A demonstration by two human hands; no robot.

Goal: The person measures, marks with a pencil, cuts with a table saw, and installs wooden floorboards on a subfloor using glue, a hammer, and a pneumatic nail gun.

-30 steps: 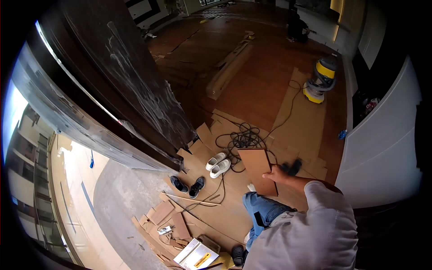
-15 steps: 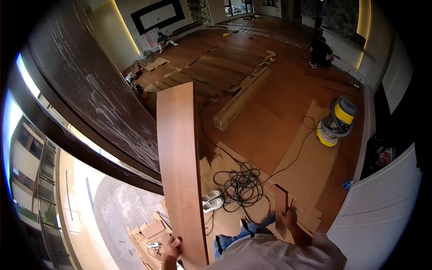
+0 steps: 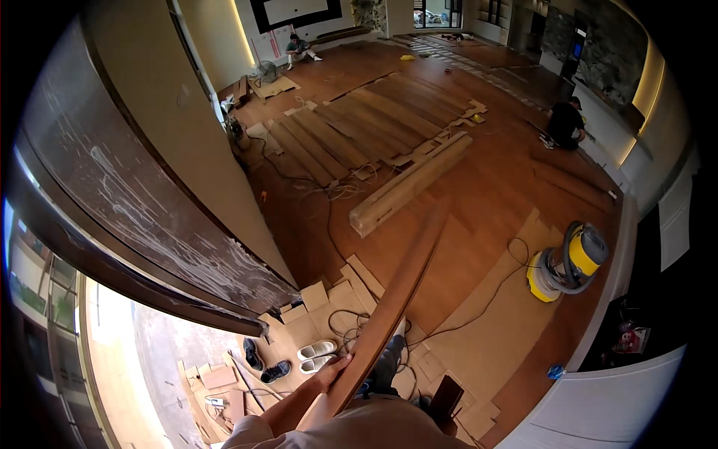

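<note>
My left hand (image 3: 335, 368) is closed on a long wooden plank (image 3: 378, 329) that slants forward and up from my body. A short dark board (image 3: 447, 398) juts out at my lower right side; my right hand is hidden there. Beneath the plank, coiled black cable (image 3: 346, 318) lies on cardboard sheeting. White slip-on shoes (image 3: 316, 349) and dark sneakers (image 3: 276, 370) stand just left of the plank.
A wet/dry vacuum (image 3: 568, 262) stands right, beside a white panel (image 3: 621, 393). Ahead lie a long carton (image 3: 407, 183) and rows of planks (image 3: 351, 127). A dark doorframe (image 3: 149, 224) borders the left. Two people sit farther back, at the wall (image 3: 298, 49) and at right (image 3: 565, 123).
My view has moved forward and up across the room. The long plank, upright half a second ago, now slants away to the right. My right hand, earlier visible on the short board, is out of sight.
</note>
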